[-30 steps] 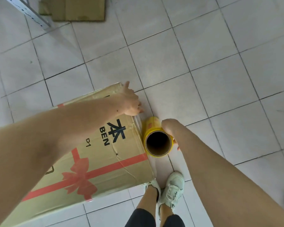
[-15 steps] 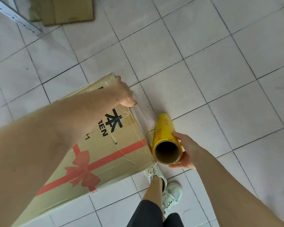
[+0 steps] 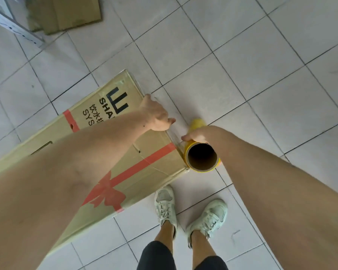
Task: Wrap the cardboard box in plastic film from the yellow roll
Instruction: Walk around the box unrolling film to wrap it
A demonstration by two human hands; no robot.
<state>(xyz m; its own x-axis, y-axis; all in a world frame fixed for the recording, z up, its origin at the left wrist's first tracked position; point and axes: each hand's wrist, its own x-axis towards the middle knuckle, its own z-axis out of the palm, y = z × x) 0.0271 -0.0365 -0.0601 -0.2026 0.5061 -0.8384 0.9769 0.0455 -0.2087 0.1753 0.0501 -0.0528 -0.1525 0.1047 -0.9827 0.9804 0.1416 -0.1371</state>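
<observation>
While the cardboard box (image 3: pixel 125 152) stands on the tiled floor (image 3: pixel 242 84), its top right edge is pinned by the left hand (image 3: pixel 156 117), fingers curled loosely, nothing gripped. The yellow roll (image 3: pixel 200 152) is clasped upright by the right hand (image 3: pixel 198 135), just beside the box's near corner. A short stretch of film (image 3: pixel 177 133) is seen between them. Tension should be kept, and the roll carried close round the corner.

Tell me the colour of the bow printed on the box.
Red-orange, a bow with ribbon stripes on the tan box; head view.
</observation>
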